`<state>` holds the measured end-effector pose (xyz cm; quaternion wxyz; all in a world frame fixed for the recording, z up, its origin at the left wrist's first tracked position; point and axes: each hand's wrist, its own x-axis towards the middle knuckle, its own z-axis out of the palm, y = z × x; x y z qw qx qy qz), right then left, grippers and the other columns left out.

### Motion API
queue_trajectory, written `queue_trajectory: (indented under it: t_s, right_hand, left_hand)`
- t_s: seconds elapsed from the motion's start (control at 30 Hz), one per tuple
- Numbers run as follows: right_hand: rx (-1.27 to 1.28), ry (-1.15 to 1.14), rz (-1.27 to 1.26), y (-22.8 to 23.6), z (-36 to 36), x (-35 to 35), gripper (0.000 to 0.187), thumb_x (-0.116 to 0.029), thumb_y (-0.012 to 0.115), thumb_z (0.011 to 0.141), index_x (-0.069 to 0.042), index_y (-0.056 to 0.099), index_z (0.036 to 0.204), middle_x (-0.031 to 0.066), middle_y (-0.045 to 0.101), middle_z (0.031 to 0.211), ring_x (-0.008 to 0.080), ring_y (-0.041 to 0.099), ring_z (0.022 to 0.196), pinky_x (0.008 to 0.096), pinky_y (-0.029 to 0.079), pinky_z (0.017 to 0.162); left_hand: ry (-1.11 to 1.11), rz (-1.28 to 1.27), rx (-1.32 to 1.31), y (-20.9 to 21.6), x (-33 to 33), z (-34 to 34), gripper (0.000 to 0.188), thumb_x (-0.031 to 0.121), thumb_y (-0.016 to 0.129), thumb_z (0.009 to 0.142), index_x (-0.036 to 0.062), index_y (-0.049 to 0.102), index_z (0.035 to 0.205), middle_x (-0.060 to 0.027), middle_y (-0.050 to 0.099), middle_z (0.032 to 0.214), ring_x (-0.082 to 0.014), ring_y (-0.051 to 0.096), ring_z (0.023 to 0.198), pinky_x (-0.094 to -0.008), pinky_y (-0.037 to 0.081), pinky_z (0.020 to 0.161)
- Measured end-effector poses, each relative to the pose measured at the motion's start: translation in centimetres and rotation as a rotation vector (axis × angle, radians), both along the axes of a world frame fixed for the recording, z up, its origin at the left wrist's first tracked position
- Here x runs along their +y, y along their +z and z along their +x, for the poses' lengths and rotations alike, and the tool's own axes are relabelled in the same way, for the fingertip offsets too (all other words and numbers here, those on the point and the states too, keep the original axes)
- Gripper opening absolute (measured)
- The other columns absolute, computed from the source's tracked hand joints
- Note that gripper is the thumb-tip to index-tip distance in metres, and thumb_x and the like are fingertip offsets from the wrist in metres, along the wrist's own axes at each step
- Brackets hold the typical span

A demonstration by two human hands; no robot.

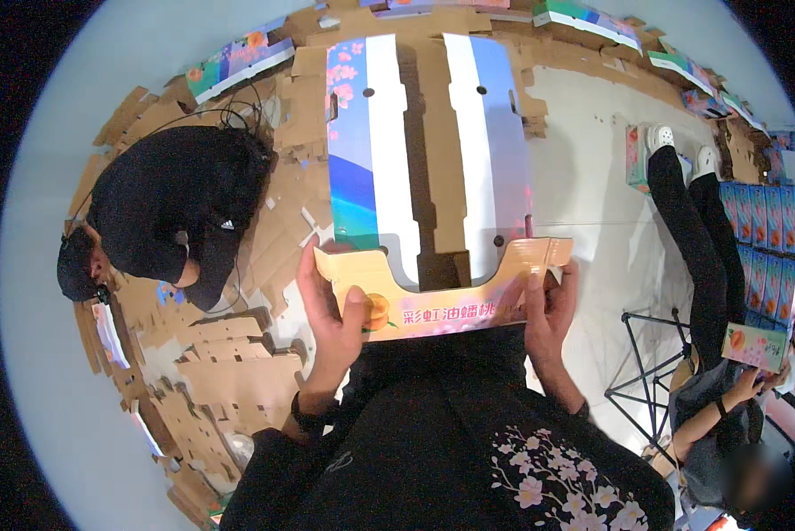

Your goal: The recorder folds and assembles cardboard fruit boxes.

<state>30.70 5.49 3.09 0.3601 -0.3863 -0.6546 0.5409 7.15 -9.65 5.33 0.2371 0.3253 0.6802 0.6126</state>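
Far L, a co-worker in black (180,199) crouches nr the floor's left edge, hands hidden, so can't tell what they're on. Cables (242,111) lie just beyond; brown cardboard sheets (234,376) overlap on the near-left part of the floor (583,190). Next, L hand (326,323) grips the left end of the front panel (450,311) of a printed carton (479,177): thumb on the printed face, fingers round the back. Carton's in the ctr, straight ahead of the body. Key relation: its long axis runs away from the wearer, btwn & beyond both hands; the front panel, w/ a U-shaped cutout, lies crosswise at the near end, face twd the wearer. Two long sides w/ white strips stretch fwd, approx parallel, a brown gap btwn. Can't tell what's under the far end. R hand (552,305) has the panel's right end, thumb in front, fingers behind, partly hidden. Neither hand's clearly nearer: one per end, abt level. Farther R, a black folding frame (649,380) stands on bare floor; beside it another person in dark trousers (707,243) holds a small printed box (754,347) nr stacked blue boxes (769,217), twd the floor's right edge.
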Motion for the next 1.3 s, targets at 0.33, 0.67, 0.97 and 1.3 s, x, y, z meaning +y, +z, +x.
queue_trajectory:
  t_s: [0.33, 0.67, 0.97, 1.3]
  right_hand:
    - [-0.118, -0.15, 0.033, 0.1, -1.3, 1.2, 0.032, -0.013, 0.05, 0.102, 0.0, 0.052, 0.131, 0.0068, 0.052, 0.122, 0.0099, 0.05, 0.089, 0.0254, 0.044, 0.082]
    - [-0.034, -0.197, -0.082, -0.8, -2.4, 1.3, 0.029, -0.013, 0.052, 0.101, -0.002, 0.054, 0.128, 0.0056, 0.058, 0.108, 0.0078, 0.051, 0.083, 0.0239, 0.044, 0.071]
    - [0.043, -0.218, -0.139, 0.1, -2.7, 1.1, 0.027, -0.013, 0.052, 0.1, -0.002, 0.055, 0.124, 0.0033, 0.06, 0.097, 0.0067, 0.051, 0.077, 0.0229, 0.045, 0.069]
    - [0.054, -0.129, 0.093, -0.9, -1.6, 1.3, 0.028, -0.01, 0.046, 0.101, 0.002, 0.054, 0.126, 0.0137, 0.048, 0.127, 0.0211, 0.053, 0.115, 0.036, 0.044, 0.101]
  left_hand:
    - [-0.069, -0.222, 0.358, -0.7, -0.2, -0.2, 0.054, 0.023, 0.032, 0.104, -0.0053, 0.026, 0.15, -0.0237, 0.028, 0.151, -0.036, 0.028, 0.14, -0.0442, 0.02, 0.117]
    - [-0.036, -0.19, 0.131, -0.7, 0.8, -1.2, 0.045, 0.017, 0.034, 0.104, 0.0018, 0.04, 0.146, -0.0168, 0.037, 0.141, -0.0273, 0.035, 0.134, -0.0379, 0.024, 0.114]
    - [0.048, -0.117, -0.12, -1.8, 1.5, -0.9, 0.049, 0.012, 0.039, 0.103, 0.0047, 0.033, 0.151, -0.0097, 0.035, 0.136, -0.0153, 0.047, 0.119, -0.0293, 0.044, 0.096]
    - [0.034, -0.097, -0.082, -2.8, 0.9, -1.3, 0.05, 0.015, 0.039, 0.103, 0.0016, 0.033, 0.151, -0.0122, 0.038, 0.136, -0.0189, 0.047, 0.121, -0.0333, 0.04, 0.103]
